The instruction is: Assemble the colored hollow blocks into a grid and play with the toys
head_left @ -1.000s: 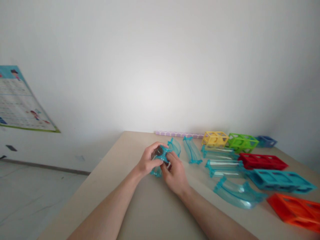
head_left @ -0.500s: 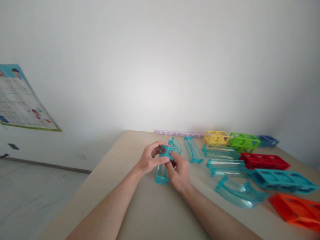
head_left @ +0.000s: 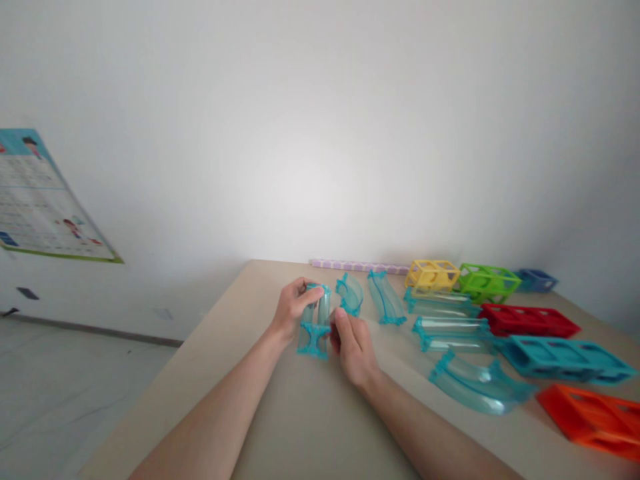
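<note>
A clear teal straight track piece [head_left: 324,305] is gripped near its far end by my left hand [head_left: 291,308], thumb on top. At its near end is a teal connector [head_left: 315,339] with curved sides. My right hand [head_left: 354,343] is beside the track's right side, fingers curled together; whether anything small is between the fingertips is hidden. Just beyond the right hand lies a small curved teal piece [head_left: 350,294].
On the table [head_left: 225,320], right side: a wavy teal track [head_left: 386,300], straight tracks [head_left: 453,335], a large curved track [head_left: 477,387], and yellow [head_left: 433,275], green [head_left: 487,281], red [head_left: 530,323], teal [head_left: 567,360] and orange frames [head_left: 595,421]. A patterned strip [head_left: 360,267] lies by the wall.
The track piece now shows lengthwise, its near end toward me, instead of end-on between both hands. My right hand has moved slightly down and away from it; my left hand has shifted slightly left.
</note>
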A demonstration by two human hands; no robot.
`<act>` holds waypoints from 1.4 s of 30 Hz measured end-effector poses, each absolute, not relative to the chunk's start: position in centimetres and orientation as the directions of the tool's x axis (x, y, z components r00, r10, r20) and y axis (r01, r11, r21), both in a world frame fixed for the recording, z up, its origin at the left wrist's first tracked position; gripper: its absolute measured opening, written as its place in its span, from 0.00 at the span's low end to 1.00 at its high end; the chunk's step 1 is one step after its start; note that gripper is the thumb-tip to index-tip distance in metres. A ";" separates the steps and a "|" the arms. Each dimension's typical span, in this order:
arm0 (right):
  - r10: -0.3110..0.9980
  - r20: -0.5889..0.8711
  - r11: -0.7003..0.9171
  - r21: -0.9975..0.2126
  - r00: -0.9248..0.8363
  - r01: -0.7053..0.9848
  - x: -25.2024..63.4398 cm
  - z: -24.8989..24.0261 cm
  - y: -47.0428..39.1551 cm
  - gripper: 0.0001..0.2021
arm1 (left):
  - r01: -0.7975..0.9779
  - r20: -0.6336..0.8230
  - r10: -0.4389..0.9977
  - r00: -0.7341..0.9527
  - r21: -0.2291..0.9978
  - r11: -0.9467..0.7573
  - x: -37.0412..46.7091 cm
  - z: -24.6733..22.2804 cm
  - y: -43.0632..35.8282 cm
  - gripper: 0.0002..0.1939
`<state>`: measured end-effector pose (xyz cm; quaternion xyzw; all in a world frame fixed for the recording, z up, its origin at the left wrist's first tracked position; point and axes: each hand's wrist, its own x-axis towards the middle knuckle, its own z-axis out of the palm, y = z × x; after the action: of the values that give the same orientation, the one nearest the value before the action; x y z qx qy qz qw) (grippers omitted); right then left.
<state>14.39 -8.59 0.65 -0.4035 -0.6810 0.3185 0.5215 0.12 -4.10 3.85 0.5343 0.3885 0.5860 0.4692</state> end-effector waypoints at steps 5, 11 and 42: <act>0.824 0.522 0.558 -0.815 -0.222 0.155 14.4 1.0 -9.1 0.17 | -0.182 0.104 0.965 -0.239 0.972 -0.150 -0.3 2.8 -2.5 0.18; 0.721 0.672 0.691 -0.675 -0.172 0.260 14.1 1.7 -9.4 0.27 | -0.179 0.067 0.971 -0.230 0.978 -0.110 -0.3 2.8 -2.6 0.17; 0.522 0.794 0.852 -0.468 -0.310 0.236 14.2 2.8 -9.3 0.23 | -0.080 0.188 0.982 0.013 0.979 -0.186 -0.1 4.1 -4.1 0.17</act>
<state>14.23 -9.26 2.77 -0.2374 -0.7983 0.1333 0.5372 -0.13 -4.14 4.13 0.5298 0.4258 0.5589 0.4750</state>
